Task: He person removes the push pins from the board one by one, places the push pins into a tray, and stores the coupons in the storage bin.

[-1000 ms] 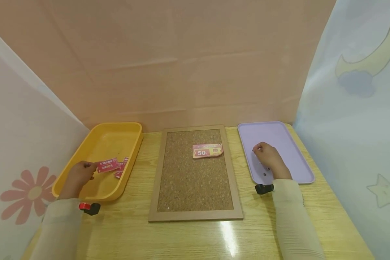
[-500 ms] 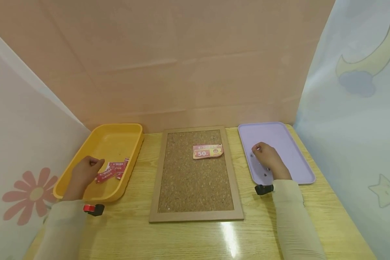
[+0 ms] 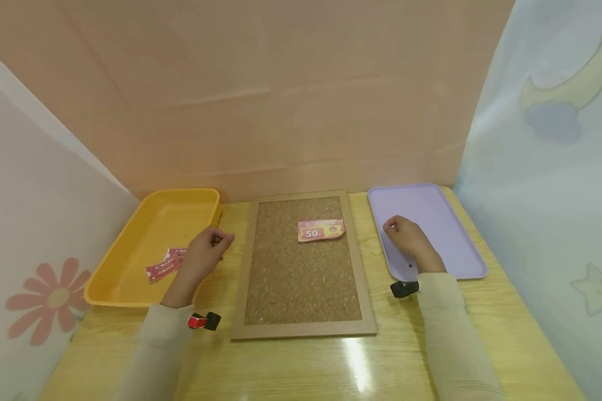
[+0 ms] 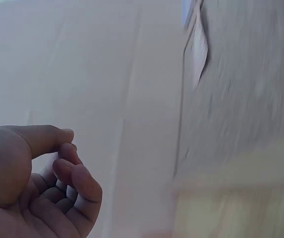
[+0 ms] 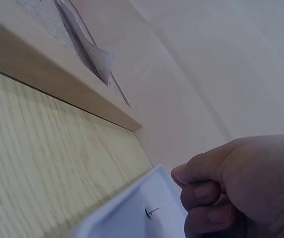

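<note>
My left hand [image 3: 208,252] hangs above the right edge of the yellow tray [image 3: 96,291], its thumb and forefinger together and the other fingers curled. Nothing shows in its grip in the left wrist view. Red coupons [image 3: 162,269] lie in that tray, partly covered by the hand. Over the left side of the purple tray [image 3: 456,245], my right hand [image 3: 406,236] has thumb and forefinger pinched on a small bright spot, seemingly a thumbtack, mostly hidden by the fingers. A loose thumbtack [image 5: 150,212] lies point up in the purple tray.
Between the trays lies a wood-framed cork board [image 3: 301,284]. A curled 50 coupon [image 3: 321,230] is fixed near its upper right, with a tack at the coupon's corner. A tan backdrop [image 3: 261,111] stands behind, and printed side walls [image 3: 547,195] flank the table.
My left hand lets go of a red coupon in the yellow tray, then moves right toward the cork board. My right hand shifts slightly left and up over the purple tray, still pinched.
</note>
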`<state>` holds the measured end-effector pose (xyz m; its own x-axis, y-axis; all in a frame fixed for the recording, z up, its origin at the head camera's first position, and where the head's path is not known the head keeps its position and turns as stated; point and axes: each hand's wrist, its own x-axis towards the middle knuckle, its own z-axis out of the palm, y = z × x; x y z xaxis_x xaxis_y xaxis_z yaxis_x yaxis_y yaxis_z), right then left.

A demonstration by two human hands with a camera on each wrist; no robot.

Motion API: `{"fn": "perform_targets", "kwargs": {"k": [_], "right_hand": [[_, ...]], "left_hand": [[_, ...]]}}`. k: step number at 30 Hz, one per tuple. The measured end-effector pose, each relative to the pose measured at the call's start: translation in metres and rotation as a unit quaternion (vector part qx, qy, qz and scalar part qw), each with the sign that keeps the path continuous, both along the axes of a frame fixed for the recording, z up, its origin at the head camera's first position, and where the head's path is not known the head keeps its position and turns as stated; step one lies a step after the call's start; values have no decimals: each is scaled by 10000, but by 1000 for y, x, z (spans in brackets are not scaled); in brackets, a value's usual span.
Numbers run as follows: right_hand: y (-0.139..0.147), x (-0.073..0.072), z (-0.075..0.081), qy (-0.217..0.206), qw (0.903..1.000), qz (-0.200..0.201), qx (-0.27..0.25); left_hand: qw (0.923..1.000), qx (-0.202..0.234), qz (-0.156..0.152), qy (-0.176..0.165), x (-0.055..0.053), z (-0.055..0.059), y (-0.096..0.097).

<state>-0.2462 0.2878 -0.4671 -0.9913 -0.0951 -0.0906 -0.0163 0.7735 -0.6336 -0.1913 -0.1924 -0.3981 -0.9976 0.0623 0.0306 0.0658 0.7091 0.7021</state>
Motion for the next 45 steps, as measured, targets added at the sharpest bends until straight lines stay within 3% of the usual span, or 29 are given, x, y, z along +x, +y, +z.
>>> {"fn": "perform_targets", "kwargs": {"k": [5,12,19,26,29,33,36,45], "right_hand": [[-6,-2,0,-61,10000,49,-49],[-13,-1,-5,46,9999,97,-127],[-23,2,-2,130,9993,145,-309],[-34,3,1,219,9973,299,-633],[-39,4,3,133,9960,323,-821],[-46,5,5,90,9936,521,-1002],[-51,7,7,131,9924,620,-1052],[-64,11,7,486,9918,637,-991]], "left_hand": [[9970,611,-401,-251,-13,-16,43],[9960,557,-580,-388,-35,-24,80],[9931,794,-761,-412,-64,-39,95],[9928,922,-463,-601,-85,-59,101],[9899,1180,-476,-624,-93,-68,104],[9840,1595,-372,-708,-98,-78,110],[9834,1675,-248,-650,-100,-84,113],[9892,1393,-241,-398,-96,-95,114]]}}
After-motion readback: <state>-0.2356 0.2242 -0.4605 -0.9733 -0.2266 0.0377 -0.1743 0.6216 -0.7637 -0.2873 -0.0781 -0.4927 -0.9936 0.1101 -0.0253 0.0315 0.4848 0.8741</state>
